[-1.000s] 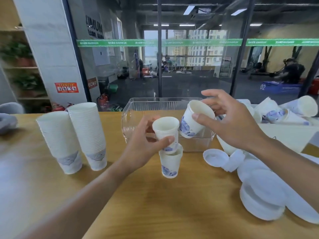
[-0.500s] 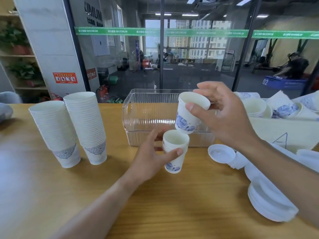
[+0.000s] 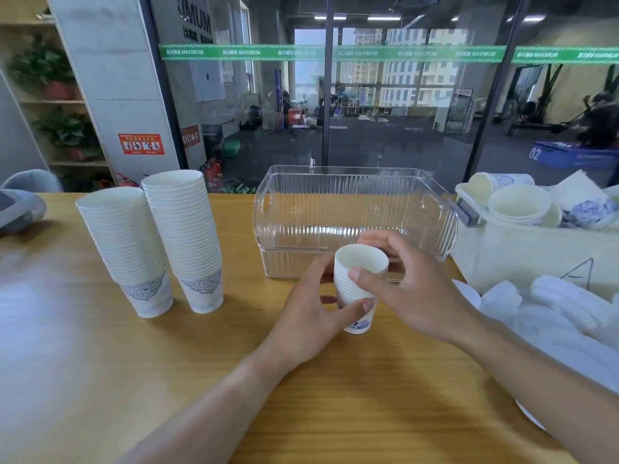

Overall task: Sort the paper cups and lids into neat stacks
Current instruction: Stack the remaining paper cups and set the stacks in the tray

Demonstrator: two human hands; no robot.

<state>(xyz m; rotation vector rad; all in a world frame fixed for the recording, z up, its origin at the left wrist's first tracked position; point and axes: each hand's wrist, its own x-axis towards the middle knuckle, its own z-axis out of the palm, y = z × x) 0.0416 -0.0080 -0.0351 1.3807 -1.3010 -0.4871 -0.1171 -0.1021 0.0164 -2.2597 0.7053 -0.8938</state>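
Right hand point(image 3: 412, 289) has just seated its cup into the small stack point(image 3: 356, 286), frame centre — both hands' fingers curl round it; left hand point(image 3: 311, 316) steadies. Stack grows.

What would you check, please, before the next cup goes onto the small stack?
1. Small stack upright on the table: ok.
2. Left hand steadies its lower part: ok.
3. Right hand free to fetch another cup: not ok, it holds the top cups.
4. Top cup seated level: cannot tell, fingers cover the rims.
5. Loose cups at hand in the white bin: ok.
6. Tall stacks out of the way: ok.
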